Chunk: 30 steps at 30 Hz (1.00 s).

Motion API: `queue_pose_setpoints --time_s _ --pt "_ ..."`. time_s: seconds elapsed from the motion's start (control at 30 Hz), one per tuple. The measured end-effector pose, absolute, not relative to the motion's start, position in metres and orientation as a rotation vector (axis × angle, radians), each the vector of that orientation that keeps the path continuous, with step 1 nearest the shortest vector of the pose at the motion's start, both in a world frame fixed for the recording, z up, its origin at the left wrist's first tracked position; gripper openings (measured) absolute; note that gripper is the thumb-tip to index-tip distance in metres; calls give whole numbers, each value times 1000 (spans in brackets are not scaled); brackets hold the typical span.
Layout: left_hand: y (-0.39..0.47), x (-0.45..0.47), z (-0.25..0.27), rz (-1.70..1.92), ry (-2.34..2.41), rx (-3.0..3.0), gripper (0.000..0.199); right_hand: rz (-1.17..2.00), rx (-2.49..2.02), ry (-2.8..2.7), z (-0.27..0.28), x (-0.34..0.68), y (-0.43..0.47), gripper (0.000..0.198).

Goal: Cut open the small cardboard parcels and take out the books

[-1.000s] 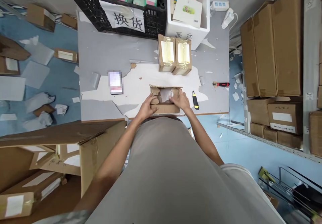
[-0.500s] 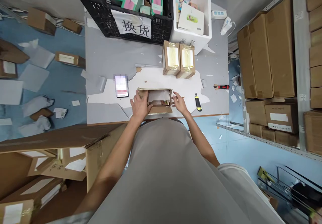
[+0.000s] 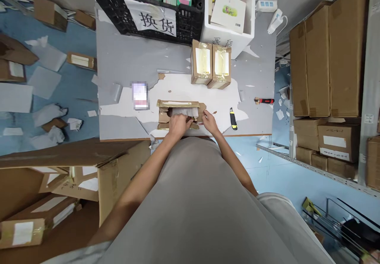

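Observation:
An opened cardboard box lies near the table's front edge, its flaps spread and white paper or wrapping showing inside. My left hand is over the front of the box, fingers curled at the opening; what they grip, if anything, is hidden. At the box's right end, my right hand has thumb and fingers closed at the side flap. To the right lies a yellow-and-black utility knife.
Two taped boxes stand behind the work spot. Farther back are a black crate and a white foam bin with books. A phone lies left, a red-handled tool right. A large carton stands by my left arm.
My left hand has moved right, from the box's left end to its front opening. My right hand has closed at the right flap. The box's flaps now stand differently, and the view has shifted slightly.

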<state>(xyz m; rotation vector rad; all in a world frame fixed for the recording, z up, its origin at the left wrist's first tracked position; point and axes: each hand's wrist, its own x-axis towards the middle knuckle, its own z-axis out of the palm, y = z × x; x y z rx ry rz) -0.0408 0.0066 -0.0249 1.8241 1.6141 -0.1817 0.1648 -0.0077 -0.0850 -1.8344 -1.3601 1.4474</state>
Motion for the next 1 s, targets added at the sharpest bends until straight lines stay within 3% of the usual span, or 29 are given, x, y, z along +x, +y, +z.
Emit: queue_pose_setpoints --time_s 0.3,0.53,0.83,1.0 --pt "13 -12 -43 -241 1764 1587 49 1569 -1880 -1230 -74 164 5 13" --pt "7 -10 -35 -240 1815 1528 40 1620 -1871 -1235 -74 166 10 19" --pt "2 -7 -28 -302 1915 1670 51 1578 -1872 -1314 -63 166 10 17" --pt "8 -11 -17 -400 1887 1731 45 1563 -1871 -1362 -59 163 10 12"
